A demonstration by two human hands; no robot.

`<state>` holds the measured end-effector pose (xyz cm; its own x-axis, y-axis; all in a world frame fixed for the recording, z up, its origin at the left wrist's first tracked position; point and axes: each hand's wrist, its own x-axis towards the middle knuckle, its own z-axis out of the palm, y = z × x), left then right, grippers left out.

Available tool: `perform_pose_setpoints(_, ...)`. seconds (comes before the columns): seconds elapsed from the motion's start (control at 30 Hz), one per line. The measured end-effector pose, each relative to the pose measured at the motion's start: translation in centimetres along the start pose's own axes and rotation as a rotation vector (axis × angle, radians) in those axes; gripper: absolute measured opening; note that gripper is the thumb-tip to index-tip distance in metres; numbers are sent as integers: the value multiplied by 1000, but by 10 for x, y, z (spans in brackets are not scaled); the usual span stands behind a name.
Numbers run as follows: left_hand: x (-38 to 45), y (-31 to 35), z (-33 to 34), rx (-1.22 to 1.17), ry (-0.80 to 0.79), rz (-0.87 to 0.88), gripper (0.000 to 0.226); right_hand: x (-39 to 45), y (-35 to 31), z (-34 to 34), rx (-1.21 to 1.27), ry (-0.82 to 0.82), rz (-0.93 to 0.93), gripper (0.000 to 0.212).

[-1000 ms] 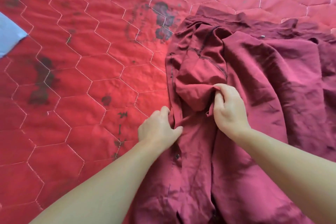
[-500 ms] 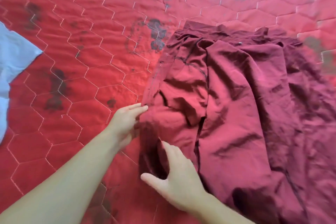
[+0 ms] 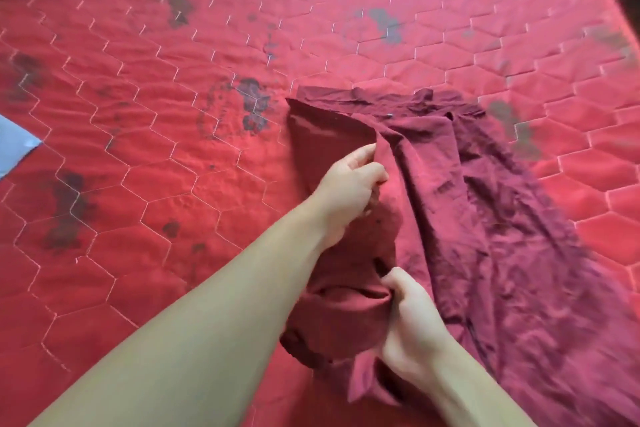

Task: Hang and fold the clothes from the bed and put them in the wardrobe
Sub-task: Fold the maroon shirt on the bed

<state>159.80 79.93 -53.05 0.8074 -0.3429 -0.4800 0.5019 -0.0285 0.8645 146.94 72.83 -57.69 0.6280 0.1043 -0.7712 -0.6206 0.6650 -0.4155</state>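
A maroon shirt (image 3: 485,218) lies crumpled on the red quilted bed (image 3: 156,114), toward its right side. The left hand (image 3: 349,184) has its grip closed on a fold of the shirt's left edge, fingers curled round the cloth. Nearer the camera, the right hand (image 3: 412,326) grips a bunched lower section. A pale blue cloth (image 3: 14,146) shows at the bed's left edge.

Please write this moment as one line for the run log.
left hand: grips maroon shirt | right hand: grips shirt | bed: shirt lies on it
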Motion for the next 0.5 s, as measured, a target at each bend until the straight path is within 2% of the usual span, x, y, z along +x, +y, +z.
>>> perform_pose_setpoints(0.03, 6, -1, 23, -53, -113, -46, 29, -8, -13, -14, 66, -25, 31, 45)
perform_pose_setpoints(0.07, 12, -5, 43, -112, -208, -109, 32, -16, -26, -26, 110, 4, 30, 45)
perform_pose_setpoints(0.1, 18, -12, 58, -169, -234, -163, 36, -19, -37, -46, 124, 85, -3, 43)
perform_pose_setpoints(0.17, 29, -36, 72, -194, -78, -211, 31, -15, -49, -94, 15, 405, -76, 34)
perform_pose_setpoints(0.2, 32, -53, 70, -119, 61, -202, 27, -12, -50, -119, -78, 551, -64, 27)
perform_pose_setpoints(0.27, 33, -90, 58, 277, 306, -125, 24, -4, -44, -164, -354, 709, -39, 23)
perform_pose_setpoints(0.33, 26, -123, 40, 665, 338, -152, 16, -2, -41, -189, -733, 822, -169, 27)
perform_pose_setpoints(0.37, 22, -135, 36, 745, 294, -217, 9, -5, -44, -192, -854, 875, -286, 28)
perform_pose_setpoints(0.4, 17, -143, 35, 772, 231, -279, 2, -8, -47, -190, -915, 882, -384, 30)
perform_pose_setpoints(0.43, 13, -150, 38, 770, 168, -311, 7, -9, -48, -187, -944, 829, -429, 32)
perform_pose_setpoints(0.5, 5, -160, 51, 735, 63, -322, 12, -2, -45, -179, -1049, 676, -371, 46)
